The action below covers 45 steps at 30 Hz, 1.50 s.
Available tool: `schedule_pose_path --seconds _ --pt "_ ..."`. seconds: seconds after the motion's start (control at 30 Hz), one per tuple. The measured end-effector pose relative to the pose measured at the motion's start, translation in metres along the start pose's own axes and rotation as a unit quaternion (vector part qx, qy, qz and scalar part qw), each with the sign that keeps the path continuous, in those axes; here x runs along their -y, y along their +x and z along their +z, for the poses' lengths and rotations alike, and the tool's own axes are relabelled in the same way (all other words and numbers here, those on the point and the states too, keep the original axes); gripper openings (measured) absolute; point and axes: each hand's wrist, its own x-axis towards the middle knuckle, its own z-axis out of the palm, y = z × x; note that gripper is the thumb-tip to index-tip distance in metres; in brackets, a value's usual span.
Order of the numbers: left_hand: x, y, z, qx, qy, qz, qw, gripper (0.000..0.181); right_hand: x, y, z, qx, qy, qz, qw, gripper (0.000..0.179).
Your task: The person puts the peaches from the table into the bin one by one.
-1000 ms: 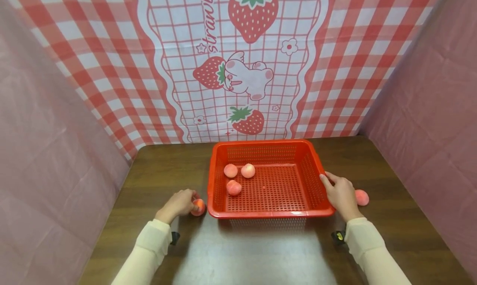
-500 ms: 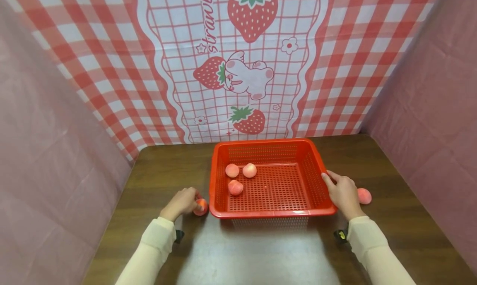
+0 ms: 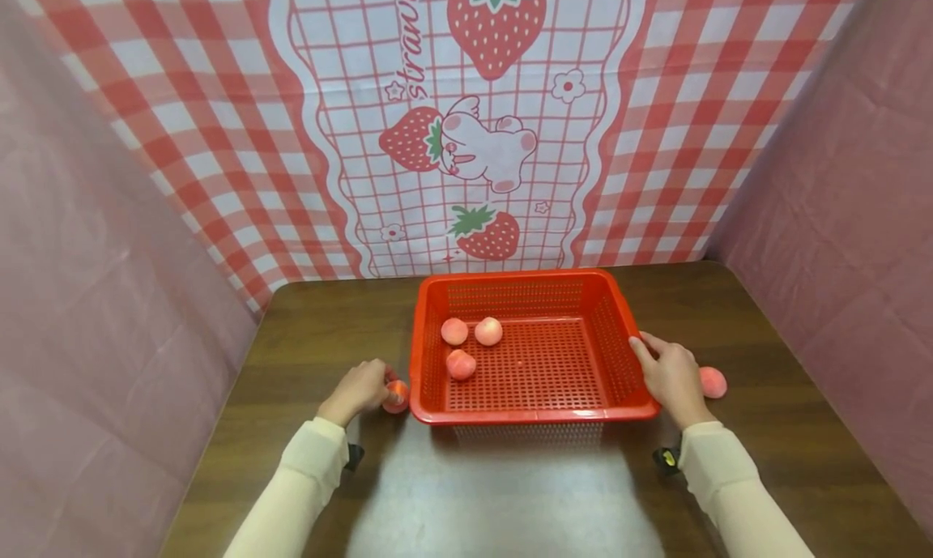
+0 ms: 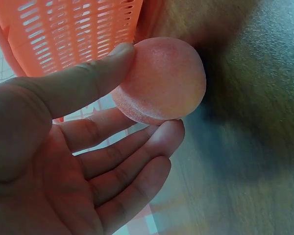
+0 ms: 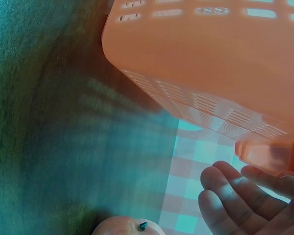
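Note:
My left hand [image 3: 359, 392] pinches a peach [image 3: 396, 402] between thumb and fingers, just left of the red plastic basket [image 3: 539, 416]. Seen from the left wrist, the pinkish-yellow peach [image 4: 164, 81] sits between my thumb and fingertips, with the basket's slotted wall behind. On the basket's right side my right hand [image 3: 672, 380] holds the rim, thumb on top and fingers outside below it. Inside the basket, toward its left end, lie a peach [image 3: 454, 331], a second peach [image 3: 488, 331] and a third peach [image 3: 461, 365].
Another peach [image 3: 714, 382] rests on the wooden table [image 3: 758, 428] to the right of my right hand; its stem end shows in the right wrist view. Behind the table hangs a checked strawberry-print cloth [image 3: 656, 177], and pink curtains [image 3: 838, 218] flank both sides.
My left hand and its peach have shifted slightly right and up, closer to the basket's left wall. My right hand keeps its place at the rim.

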Motion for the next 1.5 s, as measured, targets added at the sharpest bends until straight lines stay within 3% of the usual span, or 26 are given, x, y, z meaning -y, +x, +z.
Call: schedule_pose_path --seconds 0.37,0.63,0.9,1.5 --pt "-0.0036 0.0017 0.0020 -0.001 -0.015 -0.023 0.9996 0.024 -0.0007 -0.0011 0.0011 0.010 0.004 0.012 0.9999 0.060" --pt "-0.0052 0.0011 0.0010 -0.014 -0.002 0.005 0.9999 0.015 0.0022 -0.0010 -0.0011 0.011 0.004 0.011 0.9999 0.060" --pt "-0.0035 -0.0011 0.0022 -0.024 -0.017 -0.005 0.9996 0.009 0.0044 0.0004 -0.0014 0.011 0.003 0.006 0.9999 0.060" --pt "0.0020 0.0020 -0.0028 -0.033 -0.036 -0.009 0.9988 0.028 0.0012 -0.0013 -0.0015 0.009 0.006 0.011 0.9999 0.059"
